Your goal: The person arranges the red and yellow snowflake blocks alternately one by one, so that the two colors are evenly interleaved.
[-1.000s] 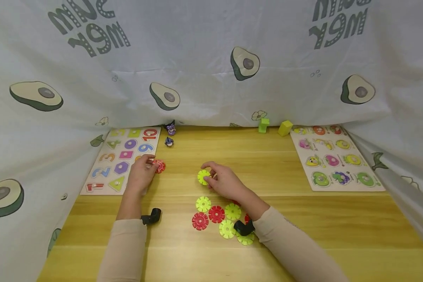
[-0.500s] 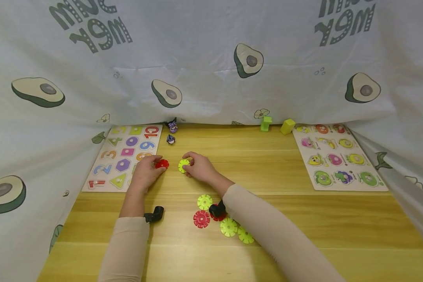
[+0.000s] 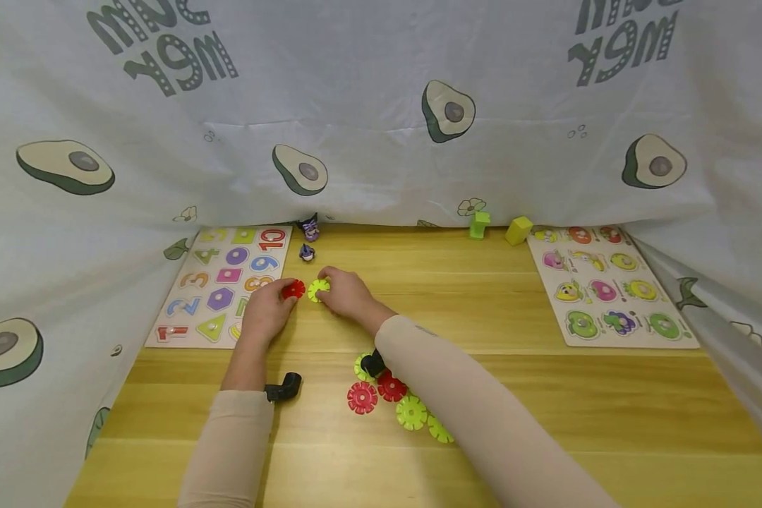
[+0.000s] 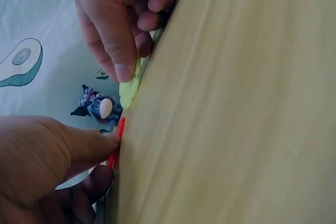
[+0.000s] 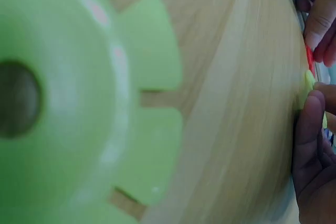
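My left hand [image 3: 269, 310] pinches a red notched plastic disc [image 3: 295, 289] between thumb and fingers, beside the number board. Just to its right, my right hand [image 3: 348, 293] pinches a yellow-green notched disc [image 3: 318, 290]. A small gap separates the two discs in the head view. In the left wrist view the red disc [image 4: 119, 132] and the yellow disc [image 4: 129, 88] both show edge-on, tilted up from the table. Loose notched discs lie nearer the front, among them a red disc [image 3: 362, 398] and a yellow disc [image 3: 411, 413]; my right sleeve covers some of them.
A number and shape puzzle board [image 3: 184, 282] lies at left, a fruit puzzle board [image 3: 609, 288] at right. Two small figurines, one a dark figurine [image 3: 307, 252], stand at the back left. A green block [image 3: 479, 225] and yellow block [image 3: 518, 230] stand by the curtain [image 3: 368, 106].
My right hand has carried the yellow disc left and away from me, close to the red one. My left hand has shifted slightly right with the red disc.
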`<state>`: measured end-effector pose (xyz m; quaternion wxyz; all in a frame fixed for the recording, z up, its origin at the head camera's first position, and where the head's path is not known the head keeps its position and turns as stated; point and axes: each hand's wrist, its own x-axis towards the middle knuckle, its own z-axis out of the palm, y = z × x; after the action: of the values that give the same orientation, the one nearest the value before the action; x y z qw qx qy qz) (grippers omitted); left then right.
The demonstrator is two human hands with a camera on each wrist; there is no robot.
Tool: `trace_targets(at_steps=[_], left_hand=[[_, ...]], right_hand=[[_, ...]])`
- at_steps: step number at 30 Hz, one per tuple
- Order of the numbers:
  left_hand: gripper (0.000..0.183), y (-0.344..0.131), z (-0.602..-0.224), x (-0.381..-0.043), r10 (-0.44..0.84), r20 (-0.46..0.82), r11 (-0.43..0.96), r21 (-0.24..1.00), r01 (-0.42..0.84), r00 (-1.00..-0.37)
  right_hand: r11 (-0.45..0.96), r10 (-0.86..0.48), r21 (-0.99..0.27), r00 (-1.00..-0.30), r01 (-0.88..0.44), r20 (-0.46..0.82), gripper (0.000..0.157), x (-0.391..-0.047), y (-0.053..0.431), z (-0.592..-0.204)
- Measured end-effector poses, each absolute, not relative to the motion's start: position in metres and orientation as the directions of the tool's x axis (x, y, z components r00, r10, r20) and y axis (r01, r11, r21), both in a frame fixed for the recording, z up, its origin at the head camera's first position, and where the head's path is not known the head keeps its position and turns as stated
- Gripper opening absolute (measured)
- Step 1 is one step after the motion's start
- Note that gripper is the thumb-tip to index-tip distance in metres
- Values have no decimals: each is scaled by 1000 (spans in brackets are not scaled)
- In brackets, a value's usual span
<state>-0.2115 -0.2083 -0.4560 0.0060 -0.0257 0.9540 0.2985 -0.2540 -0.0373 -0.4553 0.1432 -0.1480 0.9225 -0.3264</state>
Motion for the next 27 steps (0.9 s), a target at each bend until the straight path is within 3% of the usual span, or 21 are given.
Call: trace_targets(at_steps=[6,14,17,23,27], left_hand=[[37,-207,-461,-216,-80,-21,850,521,-79,-997],[34,-206,-463,-216,-84,-22,851,518,-83,-996],[33,-205,-464,-216,-83,-13,852,518,-78,-996],[33,-205,-463,-215,-86,7,848,526,-70,-996],[35,-205,-460,-215,-104,19,844,531,-79,-994]], right_hand=[[715,-325,-693,-922,-94,-210,34,-260,-41,-455],[766,-309,-631,-932,-125,-191,32,-263,-43,-460],[734,-316,-669,-929,-113,-190,38,-262,-41,-461],[577,-416,-812,-887,-88,-200,45,-256,-23,-459],[589,-521,-784,-834,-199,-180,44,-237,-2,-452]])
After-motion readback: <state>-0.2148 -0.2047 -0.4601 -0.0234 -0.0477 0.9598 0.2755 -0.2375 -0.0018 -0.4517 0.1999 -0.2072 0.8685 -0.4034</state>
